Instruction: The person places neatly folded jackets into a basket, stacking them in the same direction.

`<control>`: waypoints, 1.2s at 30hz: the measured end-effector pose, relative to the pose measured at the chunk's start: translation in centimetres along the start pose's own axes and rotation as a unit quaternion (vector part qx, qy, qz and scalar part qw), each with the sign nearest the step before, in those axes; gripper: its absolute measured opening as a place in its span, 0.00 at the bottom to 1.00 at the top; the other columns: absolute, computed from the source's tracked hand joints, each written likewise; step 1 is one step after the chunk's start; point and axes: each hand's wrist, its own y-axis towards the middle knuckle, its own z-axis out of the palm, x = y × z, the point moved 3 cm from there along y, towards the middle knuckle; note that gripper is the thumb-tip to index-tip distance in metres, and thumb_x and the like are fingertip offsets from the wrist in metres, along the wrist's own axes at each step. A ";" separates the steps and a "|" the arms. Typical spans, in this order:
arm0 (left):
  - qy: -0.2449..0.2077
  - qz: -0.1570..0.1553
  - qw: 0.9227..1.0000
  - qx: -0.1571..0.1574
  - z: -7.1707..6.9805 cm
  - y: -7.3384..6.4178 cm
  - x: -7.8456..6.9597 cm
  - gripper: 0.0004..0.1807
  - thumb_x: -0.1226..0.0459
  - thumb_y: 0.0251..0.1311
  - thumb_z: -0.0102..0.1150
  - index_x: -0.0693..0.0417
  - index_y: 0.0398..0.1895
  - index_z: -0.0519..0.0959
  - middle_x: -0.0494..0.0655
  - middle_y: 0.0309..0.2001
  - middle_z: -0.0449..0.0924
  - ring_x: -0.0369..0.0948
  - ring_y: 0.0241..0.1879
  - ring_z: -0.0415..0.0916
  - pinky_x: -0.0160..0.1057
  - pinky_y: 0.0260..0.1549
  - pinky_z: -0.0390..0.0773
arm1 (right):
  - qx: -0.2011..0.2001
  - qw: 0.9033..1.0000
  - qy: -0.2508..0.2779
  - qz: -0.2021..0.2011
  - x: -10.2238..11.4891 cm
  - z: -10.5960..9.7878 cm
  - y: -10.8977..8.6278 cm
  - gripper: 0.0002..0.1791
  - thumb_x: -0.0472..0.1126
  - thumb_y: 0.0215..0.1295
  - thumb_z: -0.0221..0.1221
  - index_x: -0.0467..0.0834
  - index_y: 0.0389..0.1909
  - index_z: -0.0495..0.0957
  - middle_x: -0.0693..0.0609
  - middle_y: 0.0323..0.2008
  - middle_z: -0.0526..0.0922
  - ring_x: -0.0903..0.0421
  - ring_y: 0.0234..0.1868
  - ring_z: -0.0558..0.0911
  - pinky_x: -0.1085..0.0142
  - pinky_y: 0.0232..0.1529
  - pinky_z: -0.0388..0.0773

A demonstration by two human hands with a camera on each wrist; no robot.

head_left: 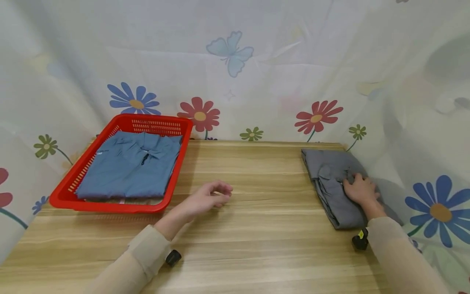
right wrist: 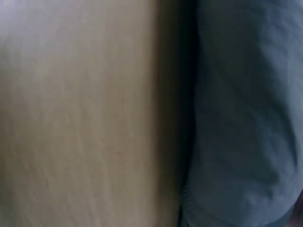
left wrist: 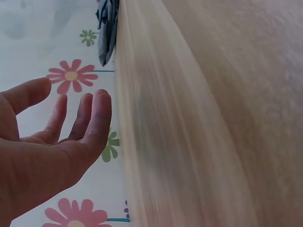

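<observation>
On the right side of the table in the head view lies a folded grey garment (head_left: 332,192), with a collar and a small fastening visible on top. My right hand (head_left: 361,190) rests on its upper face, fingers spread and slightly bent against the cloth. The right wrist view is filled by the garment's thick folded side (right wrist: 244,113), close up, beside the wood. My left hand (head_left: 207,198) hovers over the middle of the table, holding nothing. Its fingers (left wrist: 97,118) are loosely bent and apart from the thumb.
A red plastic basket (head_left: 186,143) with slotted walls stands at the left, with a folded blue zip-neck shirt (head_left: 128,171) inside on top of other cloth. Wood-grain table (head_left: 257,245) lies between. A floral curtain (head_left: 275,81) borders the back and both sides.
</observation>
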 end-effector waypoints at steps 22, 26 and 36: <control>-0.013 -0.033 0.999 -0.016 0.1 0.7 0.4 0.19 0.66 0.66 0.55 0.63 0.59 0.71 0.58 0.52 0.73 0.56 0.49 0.74 0.52 0.48 0.76 | -0.013 0.988 -0.060 -0.143 5.2 1.2 -1.0 0.29 0.49 0.74 0.42 0.26 0.59 0.66 0.21 0.54 0.69 0.26 0.55 0.68 0.38 0.53 0.65; -0.015 -0.030 0.999 -0.016 0.2 0.8 0.4 0.19 0.66 0.66 0.56 0.64 0.59 0.71 0.61 0.54 0.73 0.56 0.50 0.74 0.52 0.49 0.75 | -0.013 0.986 -0.068 -0.155 6.2 1.5 -1.5 0.28 0.47 0.74 0.40 0.27 0.59 0.67 0.22 0.53 0.70 0.27 0.55 0.68 0.38 0.53 0.65; -0.015 -0.031 0.999 -0.018 0.4 1.2 0.5 0.19 0.66 0.66 0.56 0.62 0.58 0.71 0.60 0.54 0.72 0.55 0.49 0.74 0.52 0.49 0.75 | -0.037 0.973 -0.086 -0.210 8.8 2.5 -2.6 0.22 0.39 0.65 0.49 0.28 0.54 0.72 0.26 0.48 0.76 0.30 0.52 0.73 0.41 0.51 0.68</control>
